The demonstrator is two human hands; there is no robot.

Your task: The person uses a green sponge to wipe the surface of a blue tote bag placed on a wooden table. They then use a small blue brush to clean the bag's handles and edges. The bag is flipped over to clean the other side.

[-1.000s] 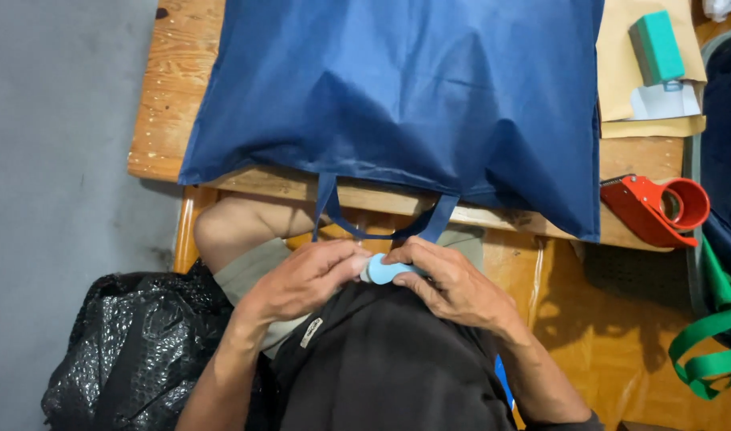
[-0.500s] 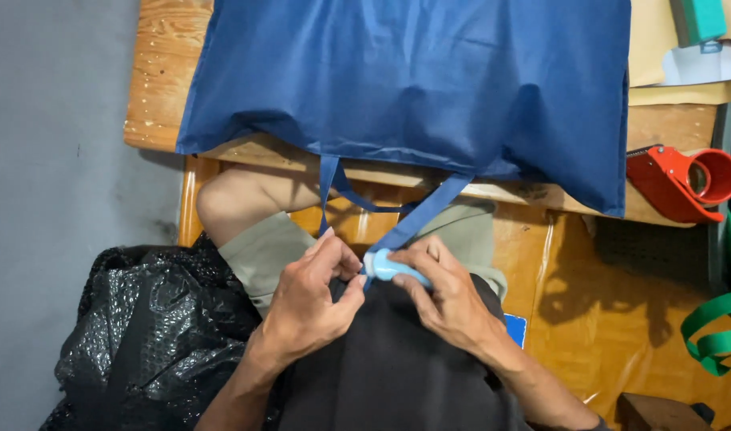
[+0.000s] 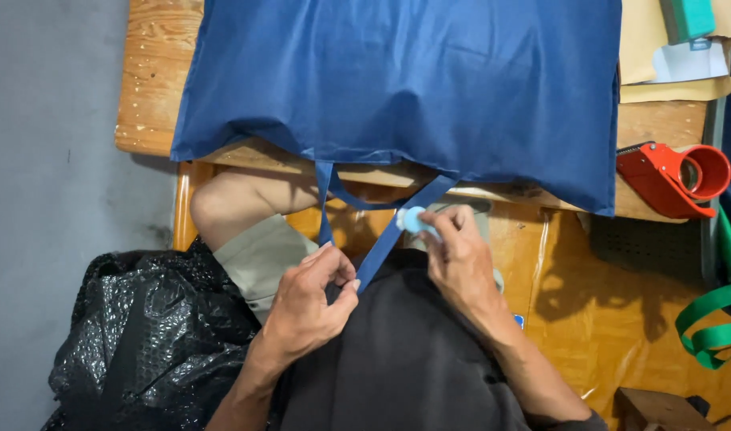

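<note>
Head camera, looking down at a seated person's lap and the near edge of a wooden bench. A large dark blue fabric bag lies flat on the bench, its open end hanging slightly over the near edge. Two strap handles drop from that edge toward the person's lap.

The left hand is pinched closed on the lower end of one blue strap, thumb and fingers pressed together, pulling it taut on a slant from the bag's edge down to the lap. The right hand is closed around a small light blue tool, rounded at its visible end, which it holds against the upper part of the same strap, just below the near edge of the bench. What kind of tool it is cannot be told. The other strap hangs loose to the left, above a bare knee.

The strap shows no visible mark or change along its length, so the work on it appears to be at an early or middle point; the loose strap looks untouched.

At the right end of the bench lies a red tape dispenser. At the far right corner, a teal block rests on tan envelopes. A black plastic bag sits on the floor at left, and green strapping curls at the right.
</note>
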